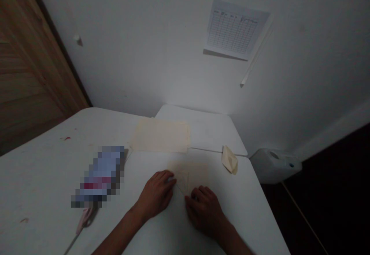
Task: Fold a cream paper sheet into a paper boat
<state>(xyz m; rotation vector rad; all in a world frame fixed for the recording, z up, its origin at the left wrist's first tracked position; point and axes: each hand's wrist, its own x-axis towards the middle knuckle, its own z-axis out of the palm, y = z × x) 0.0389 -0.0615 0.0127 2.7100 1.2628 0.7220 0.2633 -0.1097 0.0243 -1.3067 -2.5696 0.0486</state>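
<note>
A thin, pale cream sheet of paper [182,178] with folded creases lies on the white table between my hands. My left hand [157,193] has its fingers curled closed at the sheet's left edge. At the near right edge, my right hand [205,208] is closed too, with its thumb and index finger at a corner of the paper. The fingers partly cover the sheet. To the right rests a small folded paper piece [229,160], beige and pointed at the ends. Farther back lies a flat stack of cream paper sheets [162,135].
A blurred-out flat object [100,176] stands at left, with a pink cable piece [84,219] below it. Behind the white table [37,178] rises a wall bearing a printed chart [235,29]. A white plastic jug [274,166] is beyond the right edge.
</note>
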